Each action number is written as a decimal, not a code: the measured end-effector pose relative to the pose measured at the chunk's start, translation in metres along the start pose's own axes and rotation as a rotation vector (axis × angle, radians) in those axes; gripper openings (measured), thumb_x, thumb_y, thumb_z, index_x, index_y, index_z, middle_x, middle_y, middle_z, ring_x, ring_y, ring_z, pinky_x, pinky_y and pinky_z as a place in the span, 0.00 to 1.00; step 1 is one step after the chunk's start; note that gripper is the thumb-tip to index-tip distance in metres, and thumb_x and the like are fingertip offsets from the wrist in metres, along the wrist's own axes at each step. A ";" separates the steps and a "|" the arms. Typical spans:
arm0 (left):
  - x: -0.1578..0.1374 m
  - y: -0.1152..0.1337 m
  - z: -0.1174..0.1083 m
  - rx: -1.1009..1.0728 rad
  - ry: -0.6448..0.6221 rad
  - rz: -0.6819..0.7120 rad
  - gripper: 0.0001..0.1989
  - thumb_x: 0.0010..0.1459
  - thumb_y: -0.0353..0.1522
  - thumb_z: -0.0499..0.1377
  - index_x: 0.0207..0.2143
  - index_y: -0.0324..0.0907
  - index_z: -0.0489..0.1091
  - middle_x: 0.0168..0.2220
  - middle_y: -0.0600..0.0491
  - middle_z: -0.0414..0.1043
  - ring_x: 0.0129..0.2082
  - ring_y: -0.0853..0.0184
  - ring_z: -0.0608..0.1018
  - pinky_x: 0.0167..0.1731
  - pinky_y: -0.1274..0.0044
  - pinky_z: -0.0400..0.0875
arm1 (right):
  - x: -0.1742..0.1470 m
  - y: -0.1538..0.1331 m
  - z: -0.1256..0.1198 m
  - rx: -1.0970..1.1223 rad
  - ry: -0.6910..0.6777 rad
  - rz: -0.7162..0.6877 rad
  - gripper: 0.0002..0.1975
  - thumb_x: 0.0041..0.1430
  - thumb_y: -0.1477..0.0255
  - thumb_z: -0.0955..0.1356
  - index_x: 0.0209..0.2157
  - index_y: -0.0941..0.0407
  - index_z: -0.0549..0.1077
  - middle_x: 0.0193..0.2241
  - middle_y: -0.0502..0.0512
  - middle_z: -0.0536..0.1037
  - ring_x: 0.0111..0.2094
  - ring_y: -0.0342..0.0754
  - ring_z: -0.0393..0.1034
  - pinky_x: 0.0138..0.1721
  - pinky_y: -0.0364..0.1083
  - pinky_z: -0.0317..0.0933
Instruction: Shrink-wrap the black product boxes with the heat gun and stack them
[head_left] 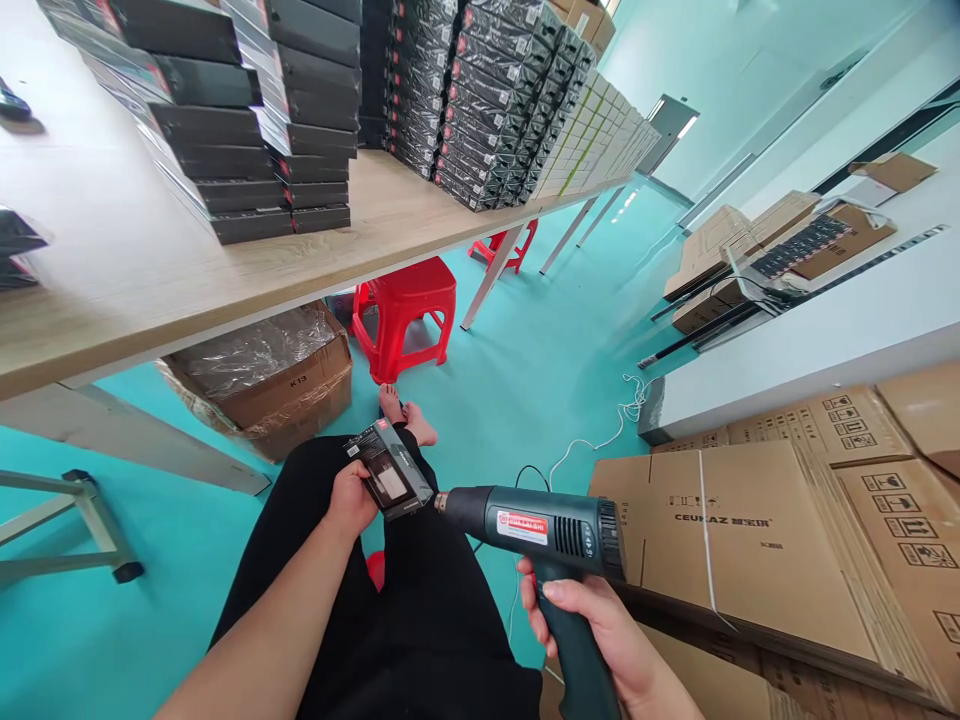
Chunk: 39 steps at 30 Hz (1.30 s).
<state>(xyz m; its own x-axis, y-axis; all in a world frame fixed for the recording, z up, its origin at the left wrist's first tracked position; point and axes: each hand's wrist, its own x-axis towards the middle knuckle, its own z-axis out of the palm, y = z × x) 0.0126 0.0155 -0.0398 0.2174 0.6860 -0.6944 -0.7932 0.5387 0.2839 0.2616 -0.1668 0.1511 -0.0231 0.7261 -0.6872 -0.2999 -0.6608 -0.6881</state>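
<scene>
In my right hand (592,620) is a dark green heat gun (547,525), gripped by its handle, its nozzle pointing left. The nozzle tip is close to the right edge of a small dark product box (390,470). My left hand (355,500) holds that box by its left side, thumb on the face, above my lap. The box has a pale picture on its front and a red mark at a top corner. Whether nozzle and box touch, I cannot tell.
On the wooden table (420,215) stand stacked black boxes (315,90), film-wrapped packs (495,100) and white boxes (592,135). Below are an open carton (300,375) and a red stool (409,310). Flattened cartons (735,520) lie at right; a white cord (592,440) crosses the floor.
</scene>
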 end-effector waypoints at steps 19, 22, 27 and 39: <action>0.001 -0.004 -0.005 0.190 -0.068 0.079 0.11 0.32 0.25 0.52 0.24 0.39 0.65 0.22 0.53 0.68 0.23 0.63 0.74 0.25 0.71 0.71 | 0.004 -0.002 0.005 -0.088 0.024 -0.012 0.15 0.55 0.72 0.66 0.45 0.60 0.72 0.32 0.58 0.76 0.25 0.44 0.69 0.25 0.43 0.62; -0.001 -0.007 -0.003 0.255 -0.091 0.155 0.14 0.32 0.21 0.52 0.26 0.39 0.68 0.22 0.56 0.69 0.22 0.67 0.71 0.23 0.77 0.67 | 0.001 -0.001 0.010 -0.040 -0.076 0.021 0.15 0.54 0.72 0.66 0.44 0.61 0.72 0.33 0.59 0.76 0.25 0.44 0.69 0.25 0.43 0.62; -0.010 -0.006 0.004 0.714 -0.222 0.482 0.20 0.32 0.17 0.56 0.29 0.42 0.73 0.34 0.54 0.72 0.41 0.61 0.72 0.43 0.75 0.65 | 0.007 -0.008 0.024 -0.018 -0.025 -0.124 0.13 0.55 0.70 0.65 0.42 0.59 0.73 0.33 0.57 0.75 0.26 0.44 0.69 0.27 0.43 0.63; -0.007 -0.009 -0.002 0.785 -0.226 0.558 0.23 0.34 0.16 0.57 0.34 0.44 0.75 0.42 0.51 0.72 0.48 0.60 0.70 0.54 0.71 0.57 | 0.019 -0.019 0.014 0.043 0.058 -0.128 0.14 0.55 0.68 0.66 0.42 0.59 0.72 0.32 0.57 0.75 0.27 0.45 0.69 0.25 0.42 0.62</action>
<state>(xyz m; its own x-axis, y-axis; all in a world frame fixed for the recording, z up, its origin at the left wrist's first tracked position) 0.0172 0.0056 -0.0387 0.0953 0.9735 -0.2080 -0.2309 0.2248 0.9466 0.2530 -0.1377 0.1538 0.0723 0.7907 -0.6079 -0.3373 -0.5542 -0.7610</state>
